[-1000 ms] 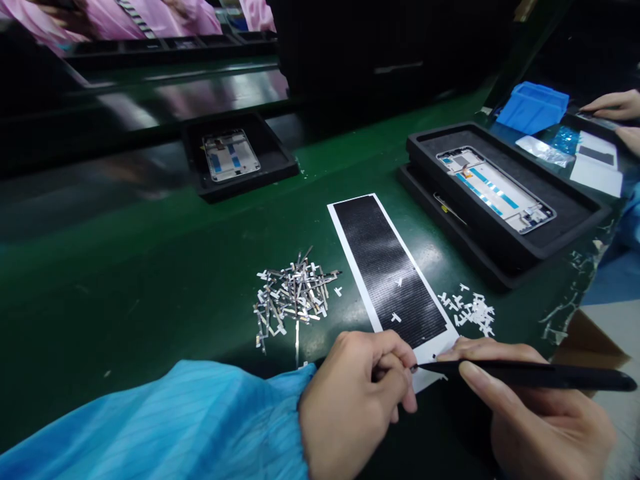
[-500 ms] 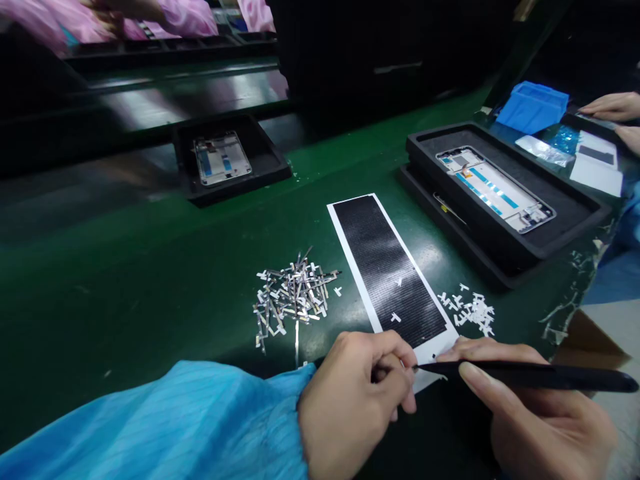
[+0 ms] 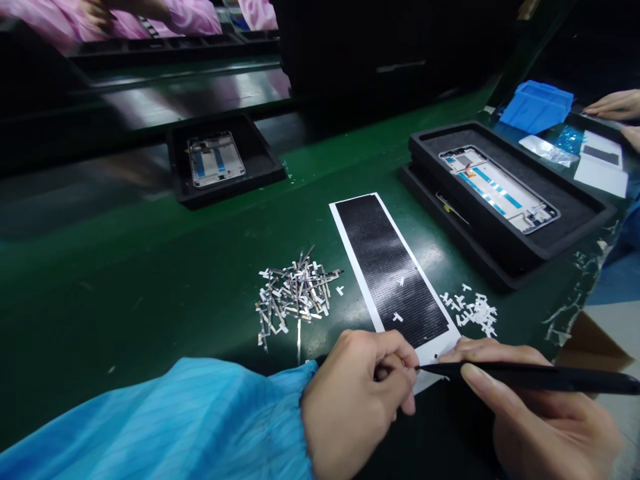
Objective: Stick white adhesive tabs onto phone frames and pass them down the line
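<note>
My left hand (image 3: pixel 367 393) is closed in a pinch over the near end of a white-edged sheet with black strips (image 3: pixel 393 267); what its fingertips hold is too small to name. Black tweezers (image 3: pixel 545 377) lie in the grip of my right hand (image 3: pixel 545 407), their tip touching the left fingertips. Two small white pieces rest on the sheet. Left of it is a pile of thin metallic strips (image 3: pixel 297 293), and to its right a heap of small white scraps (image 3: pixel 477 313).
A black tray (image 3: pixel 575 213) with a phone frame (image 3: pixel 500 190) is stacked on another at the right. Another black tray (image 3: pixel 263 160) holds a phone frame at the back left. A blue bin (image 3: pixel 537 107) and a person's hands (image 3: pixel 613 105) are at the far right. Pink sleeves show behind.
The view has shifted slightly. The back-left tray has moved a little to the left. Both my hands keep nearly the same pose, with the tweezers still at the left fingertips.
</note>
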The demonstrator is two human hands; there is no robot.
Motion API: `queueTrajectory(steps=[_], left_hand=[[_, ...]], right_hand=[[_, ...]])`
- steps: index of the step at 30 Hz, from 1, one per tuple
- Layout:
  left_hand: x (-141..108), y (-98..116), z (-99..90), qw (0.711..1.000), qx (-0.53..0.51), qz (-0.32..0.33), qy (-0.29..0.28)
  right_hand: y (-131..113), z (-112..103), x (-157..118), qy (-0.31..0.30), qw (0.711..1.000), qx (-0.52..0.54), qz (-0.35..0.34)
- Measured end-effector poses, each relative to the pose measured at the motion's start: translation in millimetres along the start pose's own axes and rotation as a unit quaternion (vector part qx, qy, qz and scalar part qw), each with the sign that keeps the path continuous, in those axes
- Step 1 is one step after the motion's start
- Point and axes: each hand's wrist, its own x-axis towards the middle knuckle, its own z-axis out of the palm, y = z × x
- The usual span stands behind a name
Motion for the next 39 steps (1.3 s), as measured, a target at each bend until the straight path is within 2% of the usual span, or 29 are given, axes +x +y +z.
queueTrajectory(steps=[7,10,14,17,19,21,23,25,27,29,31,33,35,39], left_hand=[[1,1,0.6,1.0,0.002,-0.008,-0.001],[0,1,-0.8,1.0,0.026,-0.004,0.009],[-5,7,-6.2,0.992,0.059,0.082,0.075],[-12,16,-10.3,0.985,-0.025,0.116,0.124],[-18,21,-11.5,0.979,-0.126,0.108,0.116],[-23,22,-11.6,0.967,-0.205,0.109,0.099],[-29,20,-11.5,0.958,-0.245,0.116,0.092],[-34,16,-11.9,0.957,-0.247,0.118,0.09],[-38,10,-12.6,0.969,-0.179,0.13,0.108],[-42,4,-12.7,0.97,-0.048,0.185,0.148],[-47,-2,-11.8,0.942,0.106,0.266,0.173],[-51,-6,-10.5,0.905,0.221,0.322,0.169],[-53,-6,-9.7,0.893,0.268,0.325,0.156],[-55,0,-9.9,0.928,0.229,0.258,0.139]], right_hand=[[1,4,1,-0.003,1.0,0.019,-0.011],[2,-2,1,-0.011,1.0,0.006,-0.01],[-1,-12,2,-0.004,1.0,0.005,-0.002],[-8,-7,4,0.013,0.999,0.02,-0.028],[-13,3,4,0.001,0.999,-0.007,-0.034],[-16,14,3,-0.053,0.998,-0.017,-0.04],[-17,24,0,-0.089,0.995,0.006,-0.045],[-17,28,-1,-0.082,0.995,0.043,-0.032],[-18,26,-1,-0.078,0.995,0.062,-0.026],[-19,22,1,-0.131,0.99,0.036,-0.04],[-22,18,4,-0.207,0.978,-0.007,-0.04],[-24,16,5,-0.255,0.967,-0.017,-0.01],[-27,17,4,-0.253,0.967,0.02,0.035],[-33,20,1,-0.218,0.958,0.112,0.147]])
